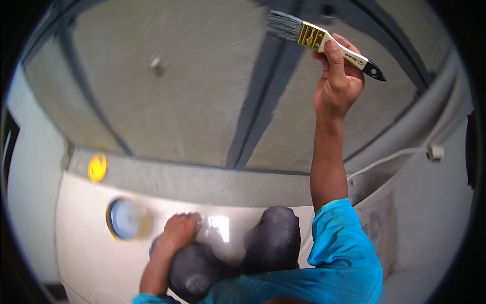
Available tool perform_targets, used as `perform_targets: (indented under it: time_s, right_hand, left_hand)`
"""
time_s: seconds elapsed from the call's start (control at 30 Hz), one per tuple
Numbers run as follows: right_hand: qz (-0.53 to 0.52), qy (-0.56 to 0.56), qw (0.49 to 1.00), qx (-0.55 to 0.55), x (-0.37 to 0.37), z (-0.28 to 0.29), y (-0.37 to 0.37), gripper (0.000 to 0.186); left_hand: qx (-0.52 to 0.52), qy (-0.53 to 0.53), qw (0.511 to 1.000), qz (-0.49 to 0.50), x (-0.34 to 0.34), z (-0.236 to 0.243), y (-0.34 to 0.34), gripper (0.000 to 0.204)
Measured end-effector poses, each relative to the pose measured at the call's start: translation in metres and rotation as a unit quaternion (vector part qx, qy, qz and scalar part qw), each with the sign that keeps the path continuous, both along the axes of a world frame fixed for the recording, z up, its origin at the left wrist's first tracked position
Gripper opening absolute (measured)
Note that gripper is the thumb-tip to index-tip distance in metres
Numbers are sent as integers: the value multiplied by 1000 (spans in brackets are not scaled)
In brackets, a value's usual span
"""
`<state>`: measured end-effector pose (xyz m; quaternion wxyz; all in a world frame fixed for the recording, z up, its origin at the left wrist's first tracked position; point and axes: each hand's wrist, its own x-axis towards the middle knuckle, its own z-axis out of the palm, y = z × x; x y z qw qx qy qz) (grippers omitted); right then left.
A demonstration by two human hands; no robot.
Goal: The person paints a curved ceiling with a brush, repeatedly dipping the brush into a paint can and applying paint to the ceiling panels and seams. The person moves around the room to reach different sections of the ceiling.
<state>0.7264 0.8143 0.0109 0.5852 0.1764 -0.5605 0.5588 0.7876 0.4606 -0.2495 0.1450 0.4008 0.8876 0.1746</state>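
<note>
My right hand (pixel 340 76) is raised in front of the wall, closed around the pale handle of a flat paintbrush (pixel 326 43). The brush has a gold ferrule, a black handle end and bristles coated in grey. Its bristles point left, near a dark grey painted band (pixel 268 76) on the wall; whether they touch it I cannot tell. My left hand (pixel 179 230) rests over my left knee, its fingers slightly blurred and holding nothing I can see. Left of that hand stands a paint can (pixel 143 225) with bluish-grey liquid inside.
A round yellow lid (pixel 97 167) lies on the grey ledge (pixel 177 177) at the foot of the wall. More dark bands cross the grey-beige wall (pixel 187 91). At the right, a white cable (pixel 390 156) runs to a small box (pixel 435 152). Pale, glossy floor (pixel 83 218) surrounds the can.
</note>
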Motion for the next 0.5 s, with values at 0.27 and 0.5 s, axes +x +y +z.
perform_targets:
  time_s: [0.27, 0.5]
  right_hand:
    - [273, -365, 827, 330, -63, -215, -281, 28]
    - [267, -434, 730, 455, -71, -321, -420, 30]
  left_hand:
    - [121, -13, 989, -85, 45, 11, -12, 11]
    - [244, 10, 969, -32, 68, 13, -56, 11]
